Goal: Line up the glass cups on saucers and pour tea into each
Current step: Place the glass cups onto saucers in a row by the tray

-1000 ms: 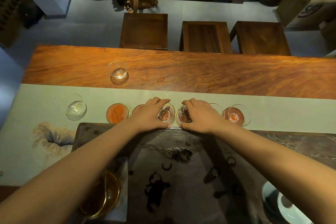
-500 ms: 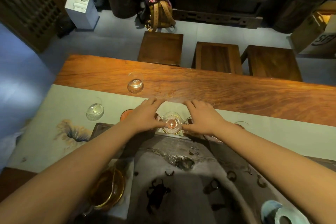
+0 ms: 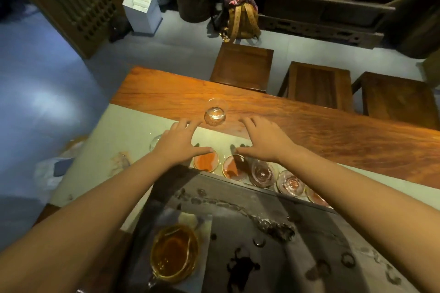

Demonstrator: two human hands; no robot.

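My left hand (image 3: 179, 143) and my right hand (image 3: 263, 141) are both stretched out flat over the pale runner (image 3: 133, 131) on the desk (image 3: 333, 135), fingers spread and relaxed, gripping nothing. Between their fingertips, just past the runner's far edge on the bare wood, stands an empty glass cup (image 3: 215, 112), untouched by either hand. Another glass cup (image 3: 155, 142) peeks out at the left of my left hand, mostly hidden by it.

Along the near edge of the runner runs the row: two orange saucers (image 3: 206, 161) and (image 3: 234, 167) with no cups on them, then a cup on its saucer (image 3: 262, 173), another cup on its saucer (image 3: 291, 182), and a further saucer (image 3: 316, 196) partly hidden under my right forearm. The glass pitcher of amber tea (image 3: 173, 253) sits near me on a grey cloth (image 3: 204, 245) at the left of the dark tea tray (image 3: 273, 245).

I can read no writing, label or brand on any of these things.
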